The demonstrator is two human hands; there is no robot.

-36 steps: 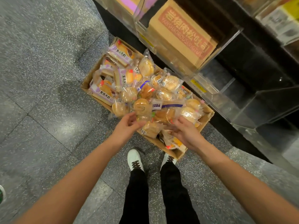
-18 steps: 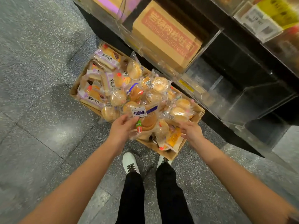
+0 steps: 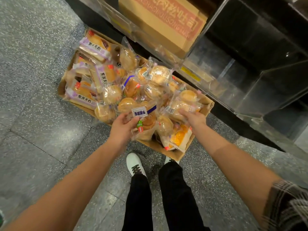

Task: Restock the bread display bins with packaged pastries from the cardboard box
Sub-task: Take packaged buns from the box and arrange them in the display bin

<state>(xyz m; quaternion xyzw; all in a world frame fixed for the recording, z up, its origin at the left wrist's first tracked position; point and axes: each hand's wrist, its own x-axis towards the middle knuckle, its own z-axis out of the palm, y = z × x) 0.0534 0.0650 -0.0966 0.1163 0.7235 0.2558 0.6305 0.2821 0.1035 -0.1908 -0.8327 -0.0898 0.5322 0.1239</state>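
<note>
Crinkly clear pastry packet (image 3: 145, 117) in left grip (image 3: 122, 129)

Left grip (image 3: 122, 125) curled, right grip (image 3: 194, 118) extended

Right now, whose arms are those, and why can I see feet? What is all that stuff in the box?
The camera sits on a person's head and looks down, so you see their own two arms, black trousers and white shoes. On the grey floor lies a cardboard box full of small breads and cakes in clear wrappers. The left hand grips one wrapped pastry with a white and blue label. The right hand reaches into the pile and touches another wrapped bun; whether it grips it is hard to tell. Above the box stand clear plastic bins, where the breads are meant to go. One bin holds a closed brown carton.
</note>
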